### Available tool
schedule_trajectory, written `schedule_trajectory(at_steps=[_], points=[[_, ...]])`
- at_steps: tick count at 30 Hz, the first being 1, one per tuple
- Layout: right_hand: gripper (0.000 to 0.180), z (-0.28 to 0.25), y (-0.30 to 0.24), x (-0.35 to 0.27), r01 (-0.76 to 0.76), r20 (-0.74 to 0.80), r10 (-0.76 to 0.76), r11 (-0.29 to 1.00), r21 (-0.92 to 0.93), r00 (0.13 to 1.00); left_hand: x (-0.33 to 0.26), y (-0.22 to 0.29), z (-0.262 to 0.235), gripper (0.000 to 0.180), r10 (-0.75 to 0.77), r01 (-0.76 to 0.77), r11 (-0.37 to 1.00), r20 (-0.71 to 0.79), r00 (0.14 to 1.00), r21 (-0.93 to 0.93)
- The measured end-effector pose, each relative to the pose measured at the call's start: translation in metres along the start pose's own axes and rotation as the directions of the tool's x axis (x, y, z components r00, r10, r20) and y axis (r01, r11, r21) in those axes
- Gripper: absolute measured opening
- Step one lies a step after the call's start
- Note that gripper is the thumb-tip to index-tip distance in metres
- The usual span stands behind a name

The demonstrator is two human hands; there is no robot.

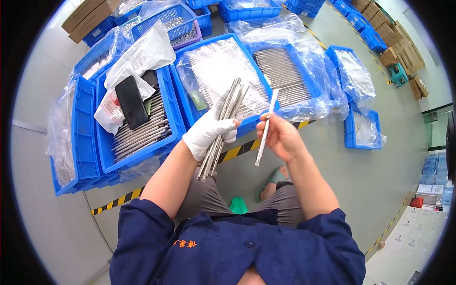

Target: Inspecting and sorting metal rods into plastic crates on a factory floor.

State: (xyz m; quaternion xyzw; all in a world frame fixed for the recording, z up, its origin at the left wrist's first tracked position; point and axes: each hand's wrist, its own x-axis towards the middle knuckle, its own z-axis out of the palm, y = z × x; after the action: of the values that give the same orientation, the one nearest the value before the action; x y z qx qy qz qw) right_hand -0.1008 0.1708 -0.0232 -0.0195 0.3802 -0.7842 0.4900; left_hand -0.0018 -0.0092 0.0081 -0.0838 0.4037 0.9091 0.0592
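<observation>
My left hand (pixel 209 132), in a white glove with bare fingertips, is closed round a bundle of slim metal rods (pixel 230 105) that slants up and to the right. My bare right hand (pixel 282 135) pinches a single metal rod (pixel 264 137) between thumb and fingers, nearly upright and apart from the bundle. Beyond the hands stands a blue crate (pixel 181 97) lined with clear plastic, holding bright rods in rows. In the crate to its right lie darker rods (pixel 281 71), packed side by side.
At the left, a blue crate (pixel 176 114) holds more rods, with a black phone (pixel 131 103) and a white plastic bag (pixel 142 58) on top. Smaller blue bins (pixel 350 129) stand to the right. Black-and-yellow tape (pixel 237 151) crosses the floor. A green stool (pixel 398 75) stands far right.
</observation>
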Motion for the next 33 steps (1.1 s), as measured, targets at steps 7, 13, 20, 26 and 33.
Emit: schedule_trajectory(at_steps=[7, 13, 20, 26, 33], points=[[0.023, 0.021, 0.019, -0.006, -0.286, 0.163, 0.289, 0.957, -0.044, 0.943, 0.008, -0.029, 0.000, 0.029, -0.197, 0.202, 0.979, -0.250, 0.948, -0.007], [0.023, 0.023, 0.025, -0.013, -0.335, 0.155, 0.338, 0.941, -0.041, 0.928, 0.010, -0.026, 0.000, 0.019, -0.245, 0.246, 0.969, -0.277, 0.929, -0.032], [0.017, 0.031, 0.056, -0.057, -0.569, 0.145, 0.588, 0.808, -0.151, 0.796, 0.009, -0.004, -0.029, 0.008, -0.113, 0.057, 0.977, -0.267, 0.957, -0.207], [0.010, -0.008, 0.077, -0.085, -0.443, -0.090, 0.445, 0.895, 0.045, 0.891, 0.013, 0.002, -0.027, 0.009, -0.022, -0.086, 0.908, -0.253, 0.967, -0.410], [0.038, 0.016, 0.091, -0.040, -0.108, -0.262, 0.226, 0.911, 0.399, 0.938, -0.012, -0.016, 0.013, 0.016, 0.302, -0.376, 0.914, -0.366, 0.880, -0.151]])
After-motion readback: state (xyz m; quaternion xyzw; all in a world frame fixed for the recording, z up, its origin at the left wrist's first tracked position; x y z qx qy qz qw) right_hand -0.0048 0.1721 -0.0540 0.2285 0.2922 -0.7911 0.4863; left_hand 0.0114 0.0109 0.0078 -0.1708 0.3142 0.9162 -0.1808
